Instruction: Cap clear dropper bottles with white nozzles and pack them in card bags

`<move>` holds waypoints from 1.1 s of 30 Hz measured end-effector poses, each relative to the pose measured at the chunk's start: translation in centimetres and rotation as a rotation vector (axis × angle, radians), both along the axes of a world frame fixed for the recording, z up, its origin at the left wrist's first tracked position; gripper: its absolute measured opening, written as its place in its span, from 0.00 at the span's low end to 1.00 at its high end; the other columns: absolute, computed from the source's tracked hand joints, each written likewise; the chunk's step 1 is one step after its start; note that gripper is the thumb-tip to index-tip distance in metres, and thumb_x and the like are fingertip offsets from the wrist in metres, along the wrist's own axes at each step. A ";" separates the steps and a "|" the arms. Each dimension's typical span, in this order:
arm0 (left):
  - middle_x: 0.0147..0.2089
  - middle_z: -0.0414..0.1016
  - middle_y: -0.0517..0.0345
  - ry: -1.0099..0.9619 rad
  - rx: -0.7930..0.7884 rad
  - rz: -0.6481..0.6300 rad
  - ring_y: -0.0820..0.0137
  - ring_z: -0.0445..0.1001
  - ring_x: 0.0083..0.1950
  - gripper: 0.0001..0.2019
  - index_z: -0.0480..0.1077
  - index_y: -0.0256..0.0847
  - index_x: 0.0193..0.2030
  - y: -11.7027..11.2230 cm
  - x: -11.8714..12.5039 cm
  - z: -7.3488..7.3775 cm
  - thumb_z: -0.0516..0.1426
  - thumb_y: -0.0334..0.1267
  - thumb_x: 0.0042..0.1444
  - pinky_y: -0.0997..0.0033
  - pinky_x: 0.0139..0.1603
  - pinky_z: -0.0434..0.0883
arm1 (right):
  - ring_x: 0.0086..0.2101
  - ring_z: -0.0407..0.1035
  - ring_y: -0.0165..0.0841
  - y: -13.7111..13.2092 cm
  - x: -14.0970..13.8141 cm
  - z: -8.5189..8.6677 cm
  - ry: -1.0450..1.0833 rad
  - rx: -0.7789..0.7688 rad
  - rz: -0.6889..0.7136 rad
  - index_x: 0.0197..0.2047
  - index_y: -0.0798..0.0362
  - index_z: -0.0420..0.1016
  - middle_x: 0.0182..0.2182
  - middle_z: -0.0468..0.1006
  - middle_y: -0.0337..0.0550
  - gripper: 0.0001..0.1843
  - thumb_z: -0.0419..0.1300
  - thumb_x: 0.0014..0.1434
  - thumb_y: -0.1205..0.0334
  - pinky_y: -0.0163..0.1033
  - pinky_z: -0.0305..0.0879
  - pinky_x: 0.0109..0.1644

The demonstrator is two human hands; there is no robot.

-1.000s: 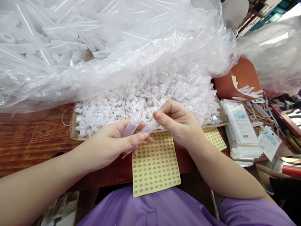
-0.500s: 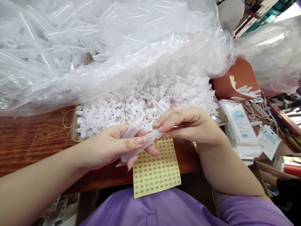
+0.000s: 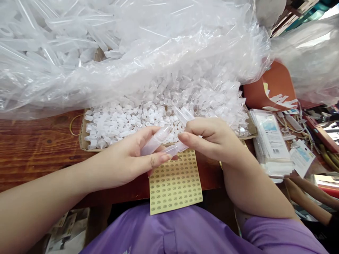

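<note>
My left hand [image 3: 132, 155] is closed around two small translucent plastic bottles. The upper bottle [image 3: 155, 141] lies between thumb and fingers, its pointed clear top slanting up to the right. The lower bottle [image 3: 173, 149] runs under the left thumb tip toward my right hand [image 3: 209, 137]. That right hand is curled, its thumb and index finger pinching the lower bottle's far end; the fingers hide the tip. Below the hands hangs a yellow sheet of small round stickers [image 3: 176, 187] over the table edge. Just behind them, a shallow cardboard box [image 3: 84, 132] holds many small white and clear plastic caps.
A large clear plastic bag [image 3: 169, 42] of translucent bottles spreads over the back of the box. To the right stand an orange-brown container [image 3: 280, 83] with paper scraps and a stack of packaged cards [image 3: 272, 141]. Another person's arms [image 3: 307, 201] show at the lower right.
My right hand has gone from extended fingers at the lower bottle's tip to a curled grip on its end. The lower bottle has shifted right within my left hand. The view has tilted slightly.
</note>
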State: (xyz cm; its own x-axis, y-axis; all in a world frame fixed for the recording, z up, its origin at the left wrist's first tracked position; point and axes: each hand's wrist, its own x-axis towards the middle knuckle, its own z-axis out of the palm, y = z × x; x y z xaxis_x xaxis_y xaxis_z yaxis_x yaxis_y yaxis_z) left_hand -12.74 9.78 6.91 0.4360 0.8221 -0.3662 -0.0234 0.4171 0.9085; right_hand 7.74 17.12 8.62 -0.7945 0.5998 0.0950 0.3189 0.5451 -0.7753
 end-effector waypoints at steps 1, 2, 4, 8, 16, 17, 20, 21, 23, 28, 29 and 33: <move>0.39 0.79 0.58 0.026 0.012 0.008 0.77 0.69 0.26 0.18 0.66 0.43 0.51 -0.1 0.1 0.1 0.61 0.46 0.56 0.78 0.29 0.69 | 0.20 0.62 0.25 0.0 -0.1 0.1 -0.018 0.035 0.017 0.21 0.54 0.70 0.17 0.69 0.37 0.24 0.51 0.67 0.53 0.35 0.54 0.25; 0.39 0.79 0.58 0.043 0.021 0.007 0.76 0.69 0.26 0.18 0.67 0.43 0.50 -0.1 0.1 0.2 0.61 0.46 0.56 0.77 0.29 0.69 | 0.22 0.63 0.26 0.1 0.0 0.2 -0.025 0.050 0.042 0.23 0.54 0.70 0.18 0.70 0.38 0.24 0.51 0.67 0.53 0.35 0.56 0.26; 0.39 0.79 0.58 0.057 0.037 0.003 0.76 0.68 0.25 0.16 0.69 0.43 0.48 -0.1 0.2 0.2 0.61 0.46 0.56 0.77 0.29 0.69 | 0.29 0.69 0.28 0.4 0.3 0.3 -0.012 0.037 0.100 0.33 0.53 0.75 0.29 0.77 0.41 0.16 0.54 0.65 0.51 0.35 0.62 0.32; 0.34 0.78 0.61 0.064 0.060 -0.016 0.77 0.67 0.25 0.14 0.71 0.43 0.46 0.0 0.0 -0.1 0.59 0.47 0.57 0.79 0.31 0.69 | 0.34 0.71 0.30 1.1 1.0 0.0 -0.030 0.083 0.197 0.42 0.53 0.74 0.36 0.79 0.43 0.12 0.56 0.64 0.54 0.36 0.66 0.37; 0.20 0.67 0.66 0.115 0.093 -0.039 0.75 0.66 0.24 0.12 0.72 0.42 0.42 0.2 -0.1 0.1 0.58 0.46 0.58 0.80 0.27 0.66 | 0.39 0.71 0.31 1.2 0.8 -0.2 -0.023 0.068 0.272 0.46 0.53 0.72 0.39 0.78 0.44 0.12 0.54 0.66 0.55 0.36 0.65 0.41; 0.20 0.67 0.66 0.136 0.081 -0.038 0.75 0.66 0.24 0.12 0.72 0.42 0.43 0.2 -0.1 0.1 0.58 0.47 0.58 0.80 0.26 0.66 | 0.37 0.71 0.30 1.1 0.7 -0.3 -0.054 0.065 0.273 0.43 0.53 0.72 0.37 0.78 0.44 0.12 0.52 0.67 0.56 0.35 0.65 0.39; 0.19 0.66 0.66 0.206 0.078 -0.033 0.73 0.67 0.24 0.14 0.73 0.42 0.43 0.1 -0.1 -0.2 0.57 0.49 0.58 0.79 0.28 0.67 | 0.32 0.68 0.30 0.8 0.2 -0.5 -0.202 0.080 0.199 0.38 0.55 0.70 0.32 0.76 0.44 0.17 0.47 0.68 0.53 0.35 0.60 0.34; 0.19 0.66 0.66 0.224 0.087 -0.030 0.73 0.67 0.24 0.15 0.73 0.42 0.43 0.1 -0.1 -0.3 0.57 0.50 0.58 0.79 0.28 0.66 | 0.31 0.67 0.30 0.8 0.0 -0.6 -0.236 0.098 0.176 0.37 0.56 0.70 0.32 0.75 0.44 0.19 0.46 0.68 0.52 0.36 0.59 0.34; 0.19 0.66 0.66 0.242 0.105 -0.027 0.74 0.66 0.23 0.14 0.74 0.42 0.42 0.1 0.0 -0.4 0.57 0.49 0.58 0.79 0.27 0.66 | 0.31 0.67 0.31 0.7 -0.2 -0.7 -0.257 0.126 0.162 0.35 0.56 0.70 0.31 0.75 0.45 0.22 0.43 0.69 0.51 0.36 0.58 0.34; 0.18 0.66 0.65 0.206 0.157 0.017 0.76 0.64 0.21 0.11 0.73 0.40 0.31 0.2 -0.1 0.1 0.58 0.45 0.57 0.81 0.25 0.64 | 0.37 0.69 0.31 1.0 0.3 -0.6 -0.088 0.066 0.228 0.43 0.55 0.69 0.38 0.76 0.46 0.17 0.50 0.67 0.50 0.36 0.62 0.39; 0.18 0.66 0.64 0.205 0.160 0.017 0.77 0.63 0.21 0.13 0.71 0.39 0.27 0.2 -0.1 0.2 0.58 0.45 0.57 0.82 0.24 0.63 | 0.38 0.69 0.31 1.0 0.4 -0.6 -0.070 0.075 0.249 0.44 0.55 0.69 0.40 0.76 0.46 0.15 0.51 0.67 0.52 0.36 0.63 0.40; 0.17 0.65 0.65 0.226 0.145 0.007 0.78 0.61 0.19 0.15 0.66 0.39 0.24 0.0 0.1 0.4 0.58 0.45 0.56 0.83 0.20 0.59 | 0.36 0.68 0.31 1.0 0.2 -0.7 -0.087 0.111 0.302 0.40 0.54 0.70 0.35 0.75 0.43 0.14 0.48 0.68 0.56 0.36 0.62 0.40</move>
